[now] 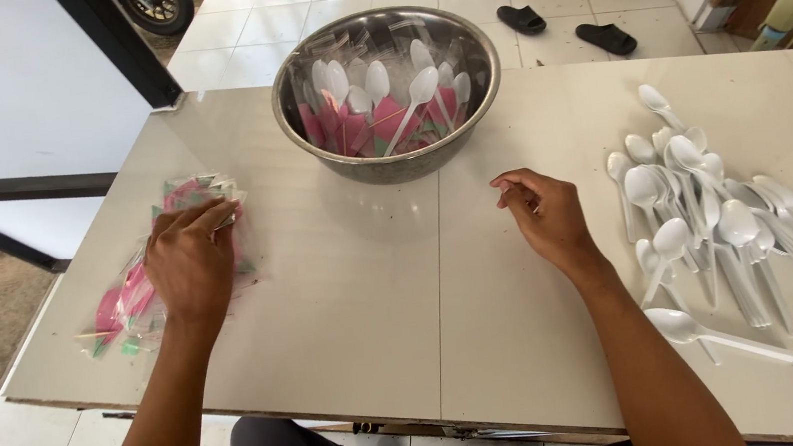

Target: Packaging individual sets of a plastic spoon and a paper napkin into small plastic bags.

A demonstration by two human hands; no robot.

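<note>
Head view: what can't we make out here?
- Left hand: lies on the stack of clear packets; fingertips curl under, grip unclear.
- Right hand: fingers curled; whether it holds anything is hidden.
- Bowl: near wall hides the lower contents; spoon count unclear.
- Spoon pile: overlapping, and cut off by the right edge.
- Table: near right corner cut off by the bottom edge.

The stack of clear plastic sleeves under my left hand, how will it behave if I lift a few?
The clear sleeves look thin and glossy, so they will probably flop and slide off each other. They already lie fanned unevenly under the left hand, so the pile likely shifts when pushed. They seem very light.
</note>
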